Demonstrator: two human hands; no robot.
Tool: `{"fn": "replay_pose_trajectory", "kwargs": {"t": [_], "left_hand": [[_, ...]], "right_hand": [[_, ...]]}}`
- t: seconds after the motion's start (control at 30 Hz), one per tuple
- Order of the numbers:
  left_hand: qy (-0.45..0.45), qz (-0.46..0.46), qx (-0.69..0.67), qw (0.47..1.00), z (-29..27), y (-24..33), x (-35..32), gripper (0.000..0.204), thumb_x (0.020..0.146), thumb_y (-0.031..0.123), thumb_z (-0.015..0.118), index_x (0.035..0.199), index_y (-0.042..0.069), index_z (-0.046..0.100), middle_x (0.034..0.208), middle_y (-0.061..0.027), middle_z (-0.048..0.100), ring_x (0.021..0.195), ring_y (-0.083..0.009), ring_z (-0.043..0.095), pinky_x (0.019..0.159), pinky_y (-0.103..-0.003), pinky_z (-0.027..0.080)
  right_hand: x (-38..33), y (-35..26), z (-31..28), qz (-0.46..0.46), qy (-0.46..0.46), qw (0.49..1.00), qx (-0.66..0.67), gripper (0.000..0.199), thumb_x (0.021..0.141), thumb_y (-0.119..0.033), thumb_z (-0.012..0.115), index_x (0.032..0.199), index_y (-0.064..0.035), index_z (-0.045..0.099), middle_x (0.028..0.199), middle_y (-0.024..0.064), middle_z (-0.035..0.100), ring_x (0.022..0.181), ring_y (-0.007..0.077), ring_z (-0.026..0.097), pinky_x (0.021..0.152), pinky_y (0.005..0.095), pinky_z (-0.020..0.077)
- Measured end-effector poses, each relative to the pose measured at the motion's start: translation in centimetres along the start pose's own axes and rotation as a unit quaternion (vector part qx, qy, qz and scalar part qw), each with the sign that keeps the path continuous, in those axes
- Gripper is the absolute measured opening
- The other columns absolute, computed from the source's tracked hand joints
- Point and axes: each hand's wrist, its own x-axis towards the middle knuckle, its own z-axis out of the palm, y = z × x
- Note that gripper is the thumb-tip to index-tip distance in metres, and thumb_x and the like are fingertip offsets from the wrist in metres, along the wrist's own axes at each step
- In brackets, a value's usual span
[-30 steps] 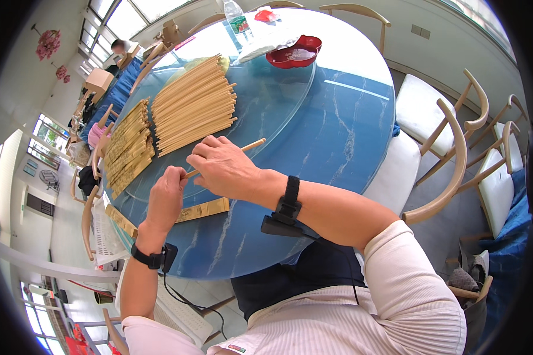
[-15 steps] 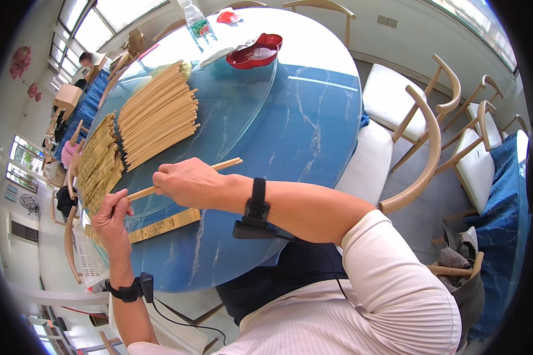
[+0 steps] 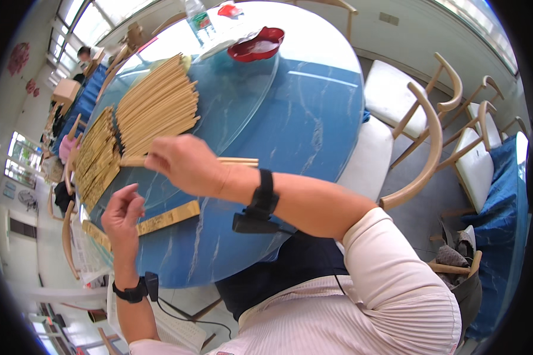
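My right hand (image 3: 180, 163) is closed around a pair of wooden chopsticks (image 3: 240, 161), which lies nearly level across the table's near side. Their left ends stick out past my fingers, close to a spread pile of loose chopsticks (image 3: 157, 106). Below and left of it, my left hand (image 3: 123, 212) is empty, its fingers loosely bent and apart. Next to that hand, a flat gold printed paper strip, which looks like a chopstick sleeve (image 3: 170, 217), lies on the blue marbled tabletop (image 3: 231, 248). More such gold sleeves (image 3: 96, 160) are heaped left of the loose chopsticks.
Toward the far side are a red lobed dish (image 3: 256, 46), a clear plastic bottle (image 3: 199, 22) and a crumpled red wrapper (image 3: 230, 10). A raised glass turntable (image 3: 243, 118) carries the loose chopsticks. Wooden chairs (image 3: 426, 142) with white seats stand at the right.
My left hand has let go of the chopsticks and dropped slightly. My right hand has lifted a little away with them, and they have swung from slanted to nearly level.
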Motion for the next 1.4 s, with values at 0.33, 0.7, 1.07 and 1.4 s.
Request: {"fn": "replay_pose_trajectory", "kwargs": {"t": [0.33,0.7,1.07,1.4], "left_hand": [[-0.213,0.129,0.284,0.926,1.4,0.5,-1.5,0.048,0.08,0.016,0.089,0.124,0.005,0.073,0.123,-0.0095,0.073,0.117,-0.031,0.065,0.1,-0.041,0.053],[-0.238,0.131,0.302,0.914,2.1,-1.4,-0.9,0.047,0.08,0.012,0.088,0.124,0.004,0.071,0.119,-0.0098,0.072,0.109,-0.0334,0.067,0.095,-0.042,0.054],[-0.136,0.083,0.245,0.956,0.6,2.5,-0.2,0.042,0.082,0.008,0.087,0.122,0.002,0.074,0.11,-0.0114,0.076,0.099,-0.0305,0.072,0.088,-0.036,0.057],[-0.031,0.02,-0.004,0.999,4.6,1.6,-2.2,0.026,0.098,0.014,0.079,0.119,0.001,0.071,0.099,-0.008,0.075,0.088,-0.0186,0.071,0.076,-0.031,0.055]], "right_hand": [[2.0,-3.2,-3.8,0.077,0.061,0.966,0.24,0.035,0.113,-0.028,0.059,0.094,0.0001,0.07,0.07,-0.0013,0.06,0.059,0.0045,0.05,0.051,0.0214,0.039],[1.3,-0.7,-2.4,0.225,-0.099,0.96,0.136,0.032,0.111,-0.022,0.061,0.095,0.0041,0.07,0.072,0.0022,0.063,0.057,0.0078,0.053,0.051,0.0274,0.0444],[0.4,-1.0,-1.9,0.27,-0.262,0.924,0.068,0.031,0.089,-0.022,0.085,0.087,0.0037,0.068,0.074,0.0056,0.064,0.058,0.0119,0.054,0.051,0.0291,0.0431],[1.6,-0.9,-2.7,0.305,-0.085,0.929,0.191,0.018,0.092,-0.003,0.079,0.1,0.0009,0.064,0.078,0.0,0.06,0.059,0.0037,0.05,0.048,0.022,0.0364]]}}
